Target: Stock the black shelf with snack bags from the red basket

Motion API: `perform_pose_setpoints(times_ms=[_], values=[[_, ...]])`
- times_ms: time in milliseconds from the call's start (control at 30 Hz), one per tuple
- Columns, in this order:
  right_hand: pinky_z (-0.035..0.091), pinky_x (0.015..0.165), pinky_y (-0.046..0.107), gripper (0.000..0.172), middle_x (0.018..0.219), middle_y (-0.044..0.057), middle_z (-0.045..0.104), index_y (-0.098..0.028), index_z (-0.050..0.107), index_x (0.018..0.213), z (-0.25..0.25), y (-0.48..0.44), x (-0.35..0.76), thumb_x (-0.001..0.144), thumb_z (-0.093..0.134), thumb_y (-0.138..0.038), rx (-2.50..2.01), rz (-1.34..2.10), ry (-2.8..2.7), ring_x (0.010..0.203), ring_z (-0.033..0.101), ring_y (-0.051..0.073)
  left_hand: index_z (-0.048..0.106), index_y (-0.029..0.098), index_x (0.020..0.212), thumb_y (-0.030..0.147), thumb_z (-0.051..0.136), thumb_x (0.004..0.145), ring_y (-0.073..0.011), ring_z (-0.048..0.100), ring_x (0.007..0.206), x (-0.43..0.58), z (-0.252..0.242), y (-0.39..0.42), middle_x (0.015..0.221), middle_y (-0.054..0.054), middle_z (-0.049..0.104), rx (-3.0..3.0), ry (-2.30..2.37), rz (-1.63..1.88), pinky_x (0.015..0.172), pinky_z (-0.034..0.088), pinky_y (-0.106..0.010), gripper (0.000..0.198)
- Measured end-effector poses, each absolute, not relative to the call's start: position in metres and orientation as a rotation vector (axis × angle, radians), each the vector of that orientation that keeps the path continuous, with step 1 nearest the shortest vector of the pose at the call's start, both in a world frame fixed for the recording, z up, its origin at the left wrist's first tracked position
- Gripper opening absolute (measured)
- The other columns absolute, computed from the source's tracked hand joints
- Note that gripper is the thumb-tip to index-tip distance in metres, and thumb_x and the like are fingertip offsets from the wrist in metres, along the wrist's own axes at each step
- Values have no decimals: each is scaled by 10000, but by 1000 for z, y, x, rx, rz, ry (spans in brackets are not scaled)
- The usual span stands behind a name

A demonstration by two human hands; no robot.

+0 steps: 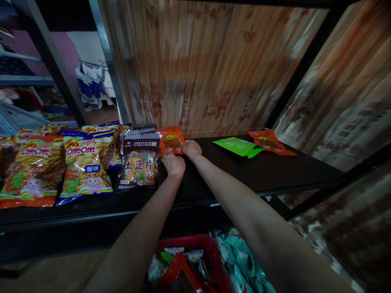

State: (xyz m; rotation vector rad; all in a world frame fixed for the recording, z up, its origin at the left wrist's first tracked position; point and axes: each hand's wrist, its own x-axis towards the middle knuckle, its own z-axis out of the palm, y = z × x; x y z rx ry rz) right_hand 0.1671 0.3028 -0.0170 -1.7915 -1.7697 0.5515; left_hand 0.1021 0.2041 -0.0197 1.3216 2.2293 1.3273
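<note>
Snack packet, orange, is held between left hand and right hand.

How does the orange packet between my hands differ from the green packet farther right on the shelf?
The orange packet shows brown sticks on its front; the green packet shows none. The orange packet is roughly upright, while the green packet lies down. Your left hand and right hand touch the orange packet; neither touches the green packet.

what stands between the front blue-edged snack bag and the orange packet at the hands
In the head view, a brown bag stands there, with similar tops behind; part of another blue-edged bag also shows.
</note>
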Motion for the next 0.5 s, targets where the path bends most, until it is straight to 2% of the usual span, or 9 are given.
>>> perform_pose_setpoints(times_ms=[200, 500], values=[[448, 900, 326, 318, 1125, 97, 692, -230, 710, 1054, -18, 301, 165, 847, 508, -363, -1814, 494, -1808, 1112, 596, 259, 632, 37, 1086, 101, 496, 758, -331, 482, 1249, 104, -21, 202, 1286, -250, 546, 1331, 2282, 1249, 1065, 340, -429, 360], [479, 853, 335, 313, 1114, 134, 685, -191, 684, 1053, -17, 309, 158, 859, 498, -351, -1841, 447, -1813, 1051, 632, 258, 581, 34, 1141, 96, 489, 743, -296, 432, 1302, 107, -29, 203, 1260, -233, 575, 1430, 2282, 1265, 1116, 257, -441, 413]])
